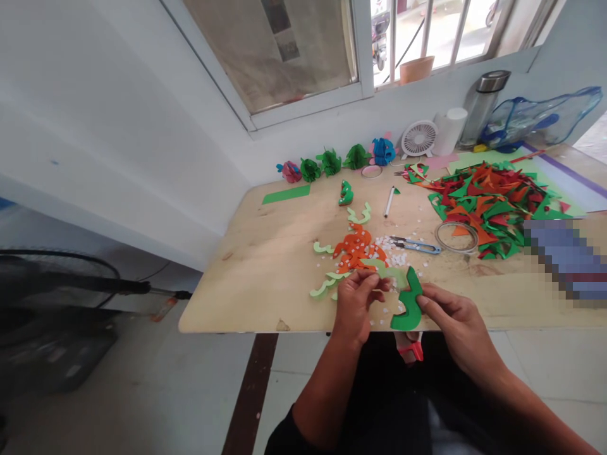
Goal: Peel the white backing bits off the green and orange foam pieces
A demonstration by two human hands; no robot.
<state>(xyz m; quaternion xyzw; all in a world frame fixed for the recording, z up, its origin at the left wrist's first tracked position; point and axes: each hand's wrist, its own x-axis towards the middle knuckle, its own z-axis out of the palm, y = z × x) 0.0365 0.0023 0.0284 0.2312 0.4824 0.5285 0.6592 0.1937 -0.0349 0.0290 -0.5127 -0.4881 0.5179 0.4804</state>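
Between thumb and fingers, my right hand (455, 316) holds a dark green wavy paper cutout (408, 306) upright at the table's front edge. Just left of it is my left hand (356, 302), its thumb and index finger pinched together; what they hold, if anything, is too small to make out. Beyond the left hand lies a pile of orange paper cutouts (353, 243) dotted with white bits. Light green wavy strips (323, 287) lie around that pile, one partly behind my fingers. Small white paper bits (398, 258) are scattered close by.
Blue-handled thread snips (420, 246) and a tape roll (456, 236) lie near a large heap of red, orange and green scraps (493, 196). A white pen (389, 202) lies farther back. Folded paper balls (331, 162), a small fan (419, 138) and a bottle (484, 107) line the wall.
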